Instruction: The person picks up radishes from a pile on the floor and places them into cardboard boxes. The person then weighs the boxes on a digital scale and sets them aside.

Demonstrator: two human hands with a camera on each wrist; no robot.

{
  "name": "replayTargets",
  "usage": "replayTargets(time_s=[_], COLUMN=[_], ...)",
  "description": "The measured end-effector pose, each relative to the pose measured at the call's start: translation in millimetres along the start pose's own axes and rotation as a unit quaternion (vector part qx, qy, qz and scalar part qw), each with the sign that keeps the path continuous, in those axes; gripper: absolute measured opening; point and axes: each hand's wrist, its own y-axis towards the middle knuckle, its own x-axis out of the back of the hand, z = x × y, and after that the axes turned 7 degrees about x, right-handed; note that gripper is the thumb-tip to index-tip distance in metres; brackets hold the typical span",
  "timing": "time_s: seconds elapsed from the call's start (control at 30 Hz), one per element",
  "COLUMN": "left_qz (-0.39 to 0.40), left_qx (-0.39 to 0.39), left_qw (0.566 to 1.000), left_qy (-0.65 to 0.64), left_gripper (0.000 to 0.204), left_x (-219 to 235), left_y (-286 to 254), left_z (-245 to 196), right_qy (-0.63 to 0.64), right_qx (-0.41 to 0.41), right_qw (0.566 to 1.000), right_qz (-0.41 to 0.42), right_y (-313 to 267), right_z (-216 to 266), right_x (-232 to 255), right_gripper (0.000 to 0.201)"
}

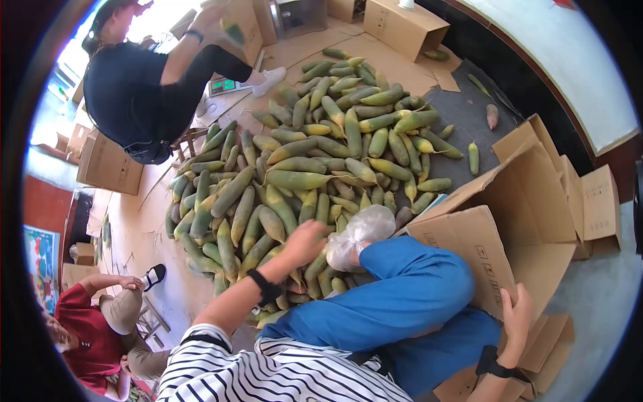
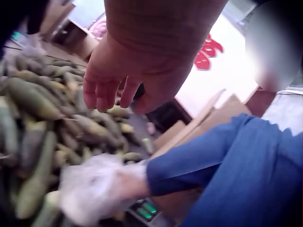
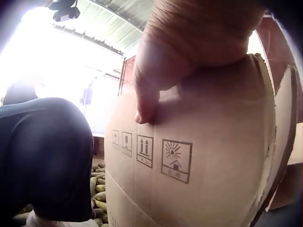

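Note:
A large heap of green radishes [image 1: 295,167], green with yellowish ends, covers the floor in front of me. Over the near side of the heap is my left hand [image 1: 307,244], its fingers bent loosely downward with nothing in them; the left wrist view shows this hand [image 2: 128,75] above the radishes and the bagged foot. My right hand [image 1: 518,315] grips the edge of an upright cardboard box [image 1: 462,241] beside my leg. In the right wrist view, the thumb [image 3: 147,106] lies against the box's printed face [image 3: 213,179], while the other fingers are mostly hidden.
A clear plastic bag [image 1: 362,234] wraps my foot at the heap's edge. One person in black [image 1: 134,80] sits at the upper left near a scale [image 1: 224,86]. Another in red [image 1: 77,321] sits lower left. More cartons [image 1: 405,25] stand at the back.

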Motion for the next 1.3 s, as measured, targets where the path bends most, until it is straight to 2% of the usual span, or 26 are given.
replayTargets(time_s=[0.03,0.13,0.23,0.3,0.4,0.57,0.63,0.67,0.7,0.77,0.83,0.9,0.93,0.97,1.0,1.03,1.07,1.1,1.13,1.17,1.2,1.23,1.27,1.3], left_qz=[-0.006,-0.111,-0.15,-0.196,-0.28,-0.277,-0.213,-0.167,-0.163,-0.146,-0.14,-0.13,-0.107,-0.042,-0.08,-0.063,-0.101,-0.083,-0.149,-0.198,-0.233,-0.163,-0.216,-0.154], left_qx=[0.046,0.197,0.332,0.391,0.346,0.316,0.328,0.36,0.356,0.411,0.426,0.432,0.43,0.445,0.405,0.416,0.324,0.362,0.316,0.317,0.272,0.426,0.434,0.449], left_qw=[0.998,0.968,0.913,0.874,0.863,0.869,0.875,0.873,0.877,0.846,0.83,0.83,0.83,0.83,0.843,0.849,0.868,0.903,0.918,0.919,0.931,0.88,0.823,0.799], left_qy=[0.033,0.11,0.182,0.213,0.24,0.26,0.286,0.283,0.278,0.307,0.332,0.329,0.339,0.334,0.346,0.32,0.363,0.216,0.189,0.128,0.072,-0.129,-0.296,-0.37], left_gripper=[0.028,0.032,0.037,0.04,0.04,0.042,0.043,0.045,0.045,0.049,0.058,0.063,0.065,0.073,0.082,0.087,0.078,0.065,0.055,0.055,0.052,0.046,0.039,0.036], left_x=[2.3,22.9,50.8,66.6,89.1,110.3,115.3,114.8,113.9,115.5,117.4,117.7,123.7,130.4,121.8,119.9,104.7,112.3,97.0,90.7,83.8,90.1,78.6,80.4], left_y=[-15.1,-58.8,-82.1,-85.9,-84.6,-50.1,-34.4,-26.2,-19.5,-8.8,-4.2,-0.3,3.3,8.9,2.5,3.5,-0.9,6.2,5.1,6.6,5.0,6.0,0.9,-8.3], left_z=[41.8,125.7,175.7,195.6,223.9,260.0,264.0,273.3,272.4,269.2,268.6,282.3,273.6,266.5,293.9,294.8,350.2,302.7,320.9,313.0,322.3,282.9,265.2,248.5], right_qy=[0.003,-0.011,-0.013,0.0,-0.026,-0.029,-0.018,0.002,0.023,0.01,-0.004,-0.017,-0.054,-0.097,-0.069,-0.061,-0.052,-0.067,-0.072,-0.051,-0.028,-0.028,-0.022,-0.015], right_qx=[-0.008,0.0,0.004,-0.013,0.001,-0.024,-0.039,-0.048,-0.058,-0.075,-0.106,-0.065,-0.026,0.011,-0.01,-0.018,-0.025,-0.022,-0.042,-0.042,-0.039,-0.05,-0.033,-0.015], right_qw=[1.0,1.0,0.999,1.0,0.999,0.999,0.999,0.999,0.998,0.997,0.994,0.997,0.997,0.993,0.996,0.997,0.998,0.997,0.996,0.998,0.999,0.998,0.999,1.0], right_qz=[0.013,-0.015,-0.03,-0.018,-0.044,-0.038,-0.025,-0.016,-0.006,0.011,0.018,-0.025,-0.05,-0.072,-0.051,-0.039,-0.027,-0.019,-0.031,-0.018,-0.005,-0.013,-0.014,-0.015], right_y=[1.9,1.2,2.3,3.1,2.2,2.8,3.6,3.1,2.6,2.2,-1.3,-5.1,-5.9,-3.6,-0.9,3.6,8.0,8.0,8.3,8.7,7.8,7.5,7.1,7.3], right_z=[1.0,-0.3,-1.3,0.9,-0.6,-0.3,0.5,1.8,1.8,-1.7,-8.9,-18.7,-18.9,-14.6,-6.0,0.3,6.4,9.1,11.6,13.9,14.9,14.6,14.0,13.5], right_x=[0.2,-4.3,-6.5,-5.2,-6.5,-6.2,-4.1,-4.2,-3.7,-2.4,-4.6,-11.1,-14.5,-14.0,-7.7,-5.0,-2.2,1.2,3.5,4.6,5.0,5.7,6.1,5.6], right_gripper=[0.027,0.029,0.031,0.03,0.029,0.03,0.03,0.031,0.031,0.035,0.038,0.037,0.037,0.037,0.036,0.035,0.034,0.033,0.033,0.032,0.031,0.031,0.03,0.03])
